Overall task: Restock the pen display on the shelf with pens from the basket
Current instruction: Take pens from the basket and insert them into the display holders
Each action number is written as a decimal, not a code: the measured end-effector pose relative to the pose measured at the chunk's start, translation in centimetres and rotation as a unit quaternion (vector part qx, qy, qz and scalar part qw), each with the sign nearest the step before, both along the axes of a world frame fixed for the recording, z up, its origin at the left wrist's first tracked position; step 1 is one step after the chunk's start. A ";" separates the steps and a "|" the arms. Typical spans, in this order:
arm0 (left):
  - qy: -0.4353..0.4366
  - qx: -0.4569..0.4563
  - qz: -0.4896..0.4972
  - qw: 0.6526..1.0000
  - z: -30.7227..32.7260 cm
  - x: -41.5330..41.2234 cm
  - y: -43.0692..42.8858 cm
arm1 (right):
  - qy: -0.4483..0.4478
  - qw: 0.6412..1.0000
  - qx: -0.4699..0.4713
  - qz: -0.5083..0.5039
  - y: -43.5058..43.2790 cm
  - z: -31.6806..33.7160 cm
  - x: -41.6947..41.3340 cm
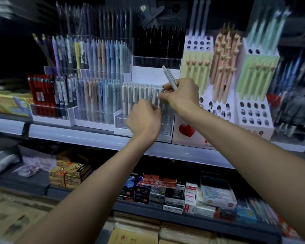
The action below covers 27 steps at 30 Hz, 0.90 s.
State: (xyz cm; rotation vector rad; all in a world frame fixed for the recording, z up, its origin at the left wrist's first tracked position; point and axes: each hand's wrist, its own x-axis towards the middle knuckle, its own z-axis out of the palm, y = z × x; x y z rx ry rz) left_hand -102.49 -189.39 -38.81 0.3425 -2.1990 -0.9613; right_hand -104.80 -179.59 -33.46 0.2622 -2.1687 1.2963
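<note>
Two grips are up at the display, so sweep across: red pens (40, 95) stand far left on the shelf (77, 136), then pastel pens (99, 95), then the row of pale grey-green pens (139, 95) in a white tray (119, 125). The left grip (144, 118) sits knuckles-out at that row's right end, fingers curled in against the pens; whether they pinch one, I cannot tell. Just above and to the right, the right grip (180, 95) grasps a grey pen (168, 76), tilted, clicker end up and leftward, lower end hidden in the fingers. Further right are a heart box (187, 131), peach pens (224, 67) and green pens (253, 81) in holed stands.
</note>
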 end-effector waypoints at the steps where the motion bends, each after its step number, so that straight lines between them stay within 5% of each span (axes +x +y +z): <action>1: 0.000 0.001 0.003 1.000 -0.1 -0.1 0.1 | -0.003 1.000 0.002 -0.005 -0.1 0.1 -0.1; 27: -0.030 -0.048 0.014 0.998 -0.2 0.3 0.3 | -0.020 0.998 0.037 -0.039 -0.9 -0.1 0.6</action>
